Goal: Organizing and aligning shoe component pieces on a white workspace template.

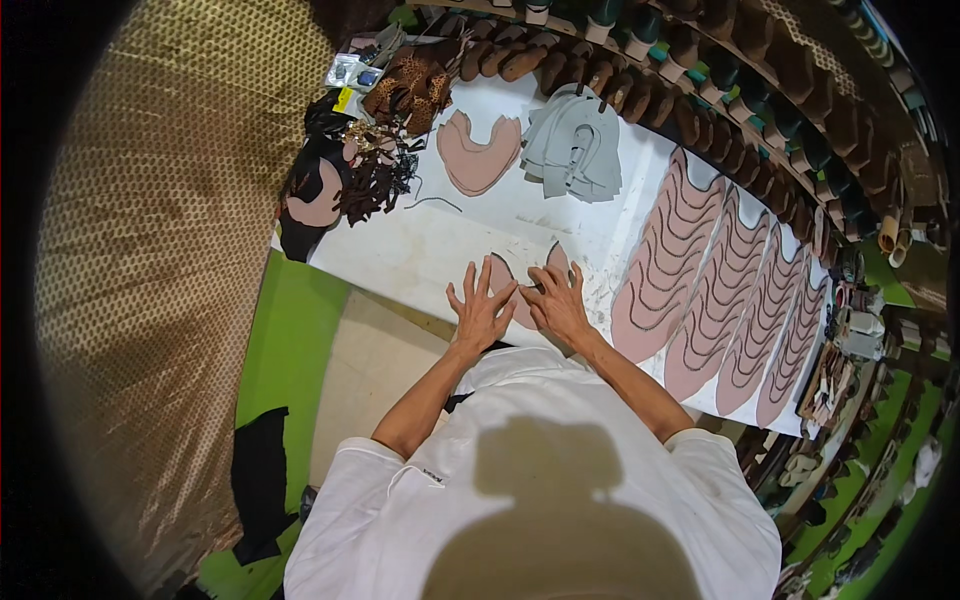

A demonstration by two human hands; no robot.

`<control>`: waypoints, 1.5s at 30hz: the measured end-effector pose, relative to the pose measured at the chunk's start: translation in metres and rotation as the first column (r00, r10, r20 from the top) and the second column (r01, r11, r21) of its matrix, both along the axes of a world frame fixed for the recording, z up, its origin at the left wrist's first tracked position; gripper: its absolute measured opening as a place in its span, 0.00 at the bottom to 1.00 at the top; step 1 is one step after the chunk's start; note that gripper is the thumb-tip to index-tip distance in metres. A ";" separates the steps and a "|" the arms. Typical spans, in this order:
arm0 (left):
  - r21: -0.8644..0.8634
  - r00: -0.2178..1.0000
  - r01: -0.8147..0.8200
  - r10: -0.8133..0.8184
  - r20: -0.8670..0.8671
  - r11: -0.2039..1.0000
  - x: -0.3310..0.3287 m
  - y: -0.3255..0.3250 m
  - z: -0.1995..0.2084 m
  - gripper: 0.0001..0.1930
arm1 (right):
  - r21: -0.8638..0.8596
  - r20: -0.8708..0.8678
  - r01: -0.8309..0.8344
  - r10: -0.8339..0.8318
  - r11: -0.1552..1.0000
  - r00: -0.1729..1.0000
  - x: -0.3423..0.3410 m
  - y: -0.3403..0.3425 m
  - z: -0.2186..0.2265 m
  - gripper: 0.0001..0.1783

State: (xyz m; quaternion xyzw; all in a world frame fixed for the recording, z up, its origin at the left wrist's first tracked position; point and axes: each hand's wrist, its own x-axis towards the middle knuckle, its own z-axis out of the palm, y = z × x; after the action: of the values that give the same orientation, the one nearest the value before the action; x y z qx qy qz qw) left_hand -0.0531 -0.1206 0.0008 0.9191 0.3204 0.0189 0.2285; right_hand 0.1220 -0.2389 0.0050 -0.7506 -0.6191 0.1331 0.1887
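On the white tabletop close to my body lies a pink U-shaped shoe-upper piece (525, 314) with dark inner edges. My left hand (482, 312) rests on its left arm, fingers spread and stretched out. My right hand (560, 305) is bent over the inner edge of the right arm, thumb and fingertips drawn together on it; anything small between them is hidden. Farther off sits a stack of matching pink pieces (480, 165). Beside that stack is a pile of grey U-shaped pieces (545, 150) with a small pale object (580, 150) on top.
At right, overlapping pink pieces (645, 300) with dark edges lie in several rows. Dark scraps and straps (375, 185) heap up at the table's left end. Curving racks of shoes (690, 120) border the far side. A black cloth (262, 480) hangs at lower left.
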 end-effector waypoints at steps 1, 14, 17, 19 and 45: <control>-0.001 1.000 0.002 -0.002 0.000 1.000 -0.001 0.000 0.000 0.24 | -0.009 0.022 -0.013 0.013 1.000 1.000 0.000 -0.001 -0.001 0.24; -0.003 0.979 -0.200 0.200 0.030 0.980 -0.003 -0.008 0.000 0.32 | 0.086 -0.026 0.347 -0.346 0.934 0.938 0.001 -0.017 0.001 0.27; 0.037 0.952 -0.304 0.305 -0.001 0.952 -0.004 -0.010 -0.004 0.36 | 0.040 0.020 0.499 -0.500 0.866 0.866 0.004 -0.024 0.004 0.29; 0.017 0.959 -0.281 0.281 -0.046 0.960 -0.003 -0.011 -0.003 0.34 | -0.006 0.008 0.525 -0.525 0.851 0.851 0.005 -0.026 0.003 0.30; -0.368 0.861 -0.406 0.485 0.153 0.837 0.000 -0.029 0.009 0.38 | 0.138 -0.320 0.807 -0.745 0.574 0.585 -0.019 -0.076 0.039 0.10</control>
State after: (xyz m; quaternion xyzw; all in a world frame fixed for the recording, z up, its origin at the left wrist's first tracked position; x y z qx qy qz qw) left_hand -0.0526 -0.1497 0.0101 0.7591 0.4954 0.1301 0.4018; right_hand 0.1029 -0.3147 0.0436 -0.8927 -0.2104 0.0355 0.3970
